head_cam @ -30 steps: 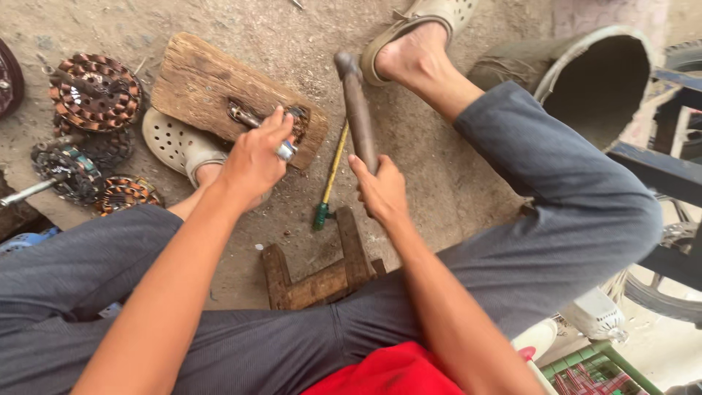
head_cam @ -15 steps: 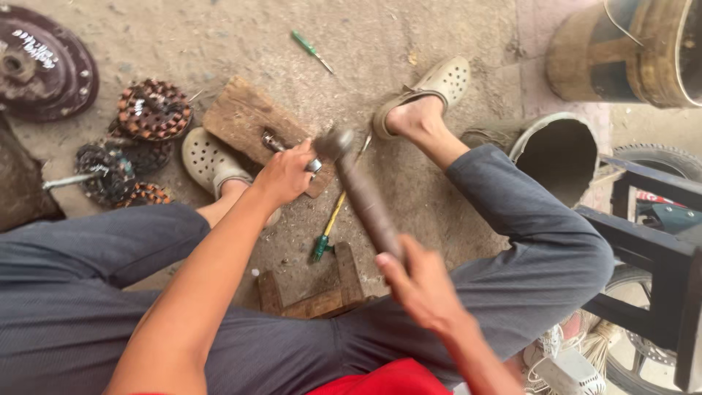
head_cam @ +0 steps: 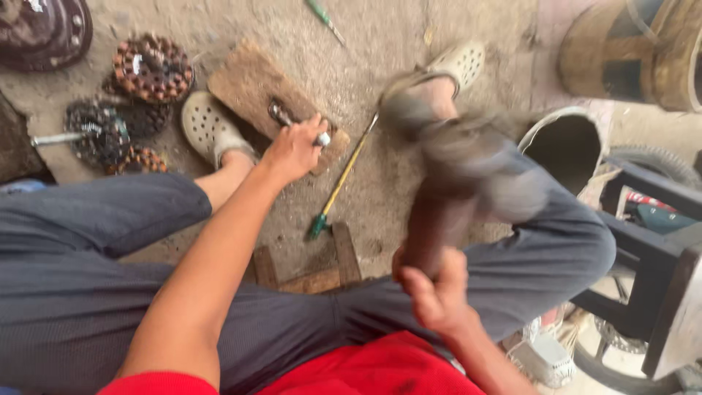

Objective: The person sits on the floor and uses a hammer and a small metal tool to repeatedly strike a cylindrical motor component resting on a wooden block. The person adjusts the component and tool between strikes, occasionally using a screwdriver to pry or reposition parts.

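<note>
Both hands grip: left hand a metal piece on dusty concrete floor, right hand a blurred hammer.

A rough, dusty concrete floor fills the scene, lit by flat daylight. At the upper right stands a wooden barrel, with a dark metal frame and a black tyre below it by a grey bucket.

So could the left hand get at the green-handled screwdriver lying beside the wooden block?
Probably yes. The left hand rests on the wooden block, the screwdriver lies on bare ground right beside it, and nothing sits between them. The hand would first have to let go of the metal piece.
</note>
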